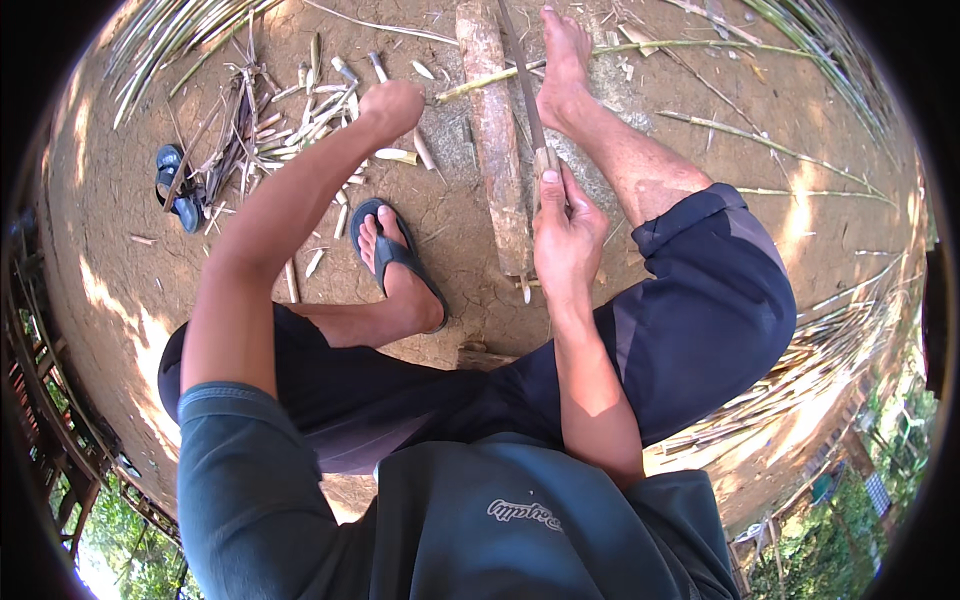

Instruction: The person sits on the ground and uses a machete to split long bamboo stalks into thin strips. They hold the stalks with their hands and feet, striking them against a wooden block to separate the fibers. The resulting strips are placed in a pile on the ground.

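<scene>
My right hand (570, 235) is wrapped round the wooden handle of a long knife (529, 95), its thumb lying along the handle. The dark blade points away from me, over a weathered wooden plank (490, 130). Across the plank lies a long green-yellow stalk (480, 86), passing at my bare right foot (567, 60). To the left of the stalk's near end, my left hand (392, 108) is closed in a fist, its fingers mostly hidden. A short stick (424, 150) shows just below this fist; whether it is gripped is unclear.
Cut stalk pieces (325, 110) and dry husks (230, 140) litter the dirt on the left, beside a loose sandal (180, 190). My left foot wears a flip-flop (430, 295). Bundled stalks lie at far left (160, 45), far right (840, 60) and near right (800, 375).
</scene>
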`<state>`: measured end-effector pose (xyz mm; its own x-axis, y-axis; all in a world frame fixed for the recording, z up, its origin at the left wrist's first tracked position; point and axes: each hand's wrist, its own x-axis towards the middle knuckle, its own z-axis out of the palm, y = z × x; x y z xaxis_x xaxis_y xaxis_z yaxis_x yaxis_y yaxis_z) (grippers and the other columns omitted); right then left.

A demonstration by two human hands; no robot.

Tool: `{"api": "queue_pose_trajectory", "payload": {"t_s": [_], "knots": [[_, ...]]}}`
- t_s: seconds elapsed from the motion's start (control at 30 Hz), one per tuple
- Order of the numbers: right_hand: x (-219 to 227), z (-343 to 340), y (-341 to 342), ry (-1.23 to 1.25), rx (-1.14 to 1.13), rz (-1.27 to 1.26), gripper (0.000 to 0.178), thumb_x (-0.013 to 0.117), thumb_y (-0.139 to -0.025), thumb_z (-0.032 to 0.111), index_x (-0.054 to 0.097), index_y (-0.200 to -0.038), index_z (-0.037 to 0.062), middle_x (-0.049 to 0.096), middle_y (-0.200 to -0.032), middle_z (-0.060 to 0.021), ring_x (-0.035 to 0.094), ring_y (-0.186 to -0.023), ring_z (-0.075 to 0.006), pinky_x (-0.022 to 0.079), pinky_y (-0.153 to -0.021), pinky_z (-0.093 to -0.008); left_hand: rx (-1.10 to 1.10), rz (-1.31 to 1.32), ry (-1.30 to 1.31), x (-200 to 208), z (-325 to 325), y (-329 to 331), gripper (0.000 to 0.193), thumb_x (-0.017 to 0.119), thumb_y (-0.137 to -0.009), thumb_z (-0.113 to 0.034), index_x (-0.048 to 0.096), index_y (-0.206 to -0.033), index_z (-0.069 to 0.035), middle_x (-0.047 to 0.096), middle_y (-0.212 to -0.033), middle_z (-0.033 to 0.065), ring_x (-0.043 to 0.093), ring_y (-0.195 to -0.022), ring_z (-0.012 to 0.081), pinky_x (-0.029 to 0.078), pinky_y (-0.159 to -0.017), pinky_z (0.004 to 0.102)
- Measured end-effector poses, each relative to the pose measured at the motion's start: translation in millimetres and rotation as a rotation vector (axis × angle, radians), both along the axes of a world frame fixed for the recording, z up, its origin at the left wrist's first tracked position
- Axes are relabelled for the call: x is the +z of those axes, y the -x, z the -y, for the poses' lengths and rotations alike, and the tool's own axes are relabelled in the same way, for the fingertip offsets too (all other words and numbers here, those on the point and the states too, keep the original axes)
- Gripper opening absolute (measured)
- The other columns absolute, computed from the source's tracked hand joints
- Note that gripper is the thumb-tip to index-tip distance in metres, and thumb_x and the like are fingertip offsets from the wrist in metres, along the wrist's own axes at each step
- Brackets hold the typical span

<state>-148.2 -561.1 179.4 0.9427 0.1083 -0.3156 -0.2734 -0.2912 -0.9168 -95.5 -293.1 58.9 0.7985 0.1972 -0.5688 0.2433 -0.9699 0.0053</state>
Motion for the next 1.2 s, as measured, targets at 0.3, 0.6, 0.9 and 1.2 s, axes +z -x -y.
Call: {"api": "queue_pose_trajectory", "payload": {"t_s": [0.3,0.6,0.9,1.2], "knots": [[22,-21,5,0.217,0.274,-0.023,0.041,0.059,-0.095,0.027,0.061,-0.122,-0.0036,0.068,-0.077,-0.0191,0.063,-0.067,-0.0191,0.048,-0.065,-0.0348,-0.006,0.040,0.004,-2,-33,19,0.022,0.055,-0.086,-0.016,0.071,-0.096,-0.005,0.070,-0.102,0.0196,0.069,-0.091,0.0354,0.056,-0.080,0.0447],[5,9,32,0.361,0.290,0.084,0.043,0.059,-0.094,0.028,0.062,-0.119,-0.0070,0.066,-0.080,-0.0257,0.068,-0.072,-0.0272,0.049,-0.070,-0.0368,0.503,0.294,0.418,-68,25,21,0.039,0.062,-0.079,-0.030,0.069,-0.092,0.006,0.068,-0.091,0.0269,0.066,-0.088,0.0415,0.053,-0.084,0.0458],[32,45,53,0.363,0.344,-0.016,0.044,0.057,-0.097,0.031,0.060,-0.123,-0.0048,0.070,-0.091,-0.0189,0.063,-0.084,-0.0146,0.049,-0.078,-0.0308,0.489,0.242,0.279,-34,17,30,0.028,0.057,-0.082,-0.018,0.071,-0.096,0.001,0.068,-0.101,0.0247,0.067,-0.097,0.0384,0.053,-0.086,0.0444],[39,19,51,0.504,0.433,-0.036,0.043,0.057,-0.097,0.028,0.060,-0.123,-0.0056,0.068,-0.091,-0.0283,0.071,-0.085,-0.0297,0.051,-0.075,-0.0376,0.452,0.269,0.194,-28,13,42,0.021,0.056,-0.081,-0.008,0.072,-0.090,0.001,0.070,-0.096,0.0225,0.069,-0.093,0.0366,0.055,-0.081,0.0434]]}}
